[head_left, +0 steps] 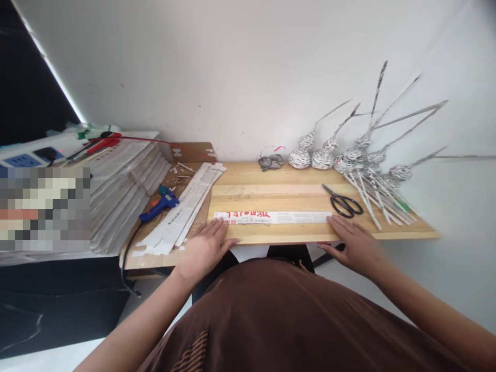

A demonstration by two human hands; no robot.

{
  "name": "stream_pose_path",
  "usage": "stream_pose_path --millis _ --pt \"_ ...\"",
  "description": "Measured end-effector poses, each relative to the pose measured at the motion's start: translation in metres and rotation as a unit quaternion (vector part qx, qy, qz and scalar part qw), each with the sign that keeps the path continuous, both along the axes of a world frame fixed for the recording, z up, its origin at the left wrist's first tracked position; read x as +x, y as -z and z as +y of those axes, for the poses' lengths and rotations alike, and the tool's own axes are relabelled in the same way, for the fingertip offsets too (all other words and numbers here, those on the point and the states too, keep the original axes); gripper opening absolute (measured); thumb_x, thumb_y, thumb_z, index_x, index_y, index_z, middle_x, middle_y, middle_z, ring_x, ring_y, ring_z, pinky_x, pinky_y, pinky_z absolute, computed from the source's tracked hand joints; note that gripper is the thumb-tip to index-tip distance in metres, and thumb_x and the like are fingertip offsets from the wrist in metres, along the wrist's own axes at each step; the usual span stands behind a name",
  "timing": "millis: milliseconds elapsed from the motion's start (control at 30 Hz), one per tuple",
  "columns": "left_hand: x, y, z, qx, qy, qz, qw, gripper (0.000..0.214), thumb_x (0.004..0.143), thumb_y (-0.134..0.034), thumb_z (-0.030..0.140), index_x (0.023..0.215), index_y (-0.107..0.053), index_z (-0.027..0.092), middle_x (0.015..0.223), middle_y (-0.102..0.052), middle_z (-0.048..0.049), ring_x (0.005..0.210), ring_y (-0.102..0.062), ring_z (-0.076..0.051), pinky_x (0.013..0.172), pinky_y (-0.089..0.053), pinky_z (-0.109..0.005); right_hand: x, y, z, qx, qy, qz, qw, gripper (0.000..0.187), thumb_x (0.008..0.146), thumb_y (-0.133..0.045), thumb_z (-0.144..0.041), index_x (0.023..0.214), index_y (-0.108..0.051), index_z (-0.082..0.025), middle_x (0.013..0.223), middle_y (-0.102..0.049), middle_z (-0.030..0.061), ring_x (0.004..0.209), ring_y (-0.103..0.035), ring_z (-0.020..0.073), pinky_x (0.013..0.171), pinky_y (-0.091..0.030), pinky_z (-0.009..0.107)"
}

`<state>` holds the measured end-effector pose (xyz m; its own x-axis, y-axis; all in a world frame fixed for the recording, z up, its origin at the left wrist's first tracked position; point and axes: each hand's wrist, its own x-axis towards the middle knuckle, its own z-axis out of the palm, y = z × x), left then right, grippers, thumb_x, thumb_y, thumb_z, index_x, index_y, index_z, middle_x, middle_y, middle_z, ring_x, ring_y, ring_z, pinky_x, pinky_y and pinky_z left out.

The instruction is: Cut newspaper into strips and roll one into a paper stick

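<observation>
Two open palms press flat: left hand (207,243) on one end of the newspaper strip (277,217), right hand (354,243) on the other. It lies unrolled along the near edge of the board (271,194); scissors (344,203) and glue gun (160,204) sit untouched.

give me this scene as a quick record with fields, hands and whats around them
left hand: open, flat, fingertips at the left end of the strip
right hand: open, flat, fingertips at the strip's right end
strip: newspaper, red print, flat on the board near its front edge
scissors: black, just behind the right hand
glue gun: blue, left of the board, beside cut strips
back right: paper gourds, sticks
far left: newspaper stack
</observation>
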<state>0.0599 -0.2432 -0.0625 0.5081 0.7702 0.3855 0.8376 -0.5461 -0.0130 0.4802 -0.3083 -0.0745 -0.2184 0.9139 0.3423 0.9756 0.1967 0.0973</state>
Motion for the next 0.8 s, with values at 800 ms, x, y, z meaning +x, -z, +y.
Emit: stream_pose_path --millis 800 --pt "0.073 0.011 -0.001 -0.009 0.086 0.040 0.995 0.074 0.091 -0.034 0.062 0.141 -0.041 0.007 0.143 -0.049 -0.0189 0.135 -0.041 -0.028 0.109 -0.033 -0.041 -0.124 0.022 0.051 0.012 -0.209 0.019 0.978 0.069 0.091 -0.049 -0.049 0.147 -0.038 -0.011 0.143 -0.049 0.0193 0.132 -0.046 0.0326 0.106 -0.043 0.048"
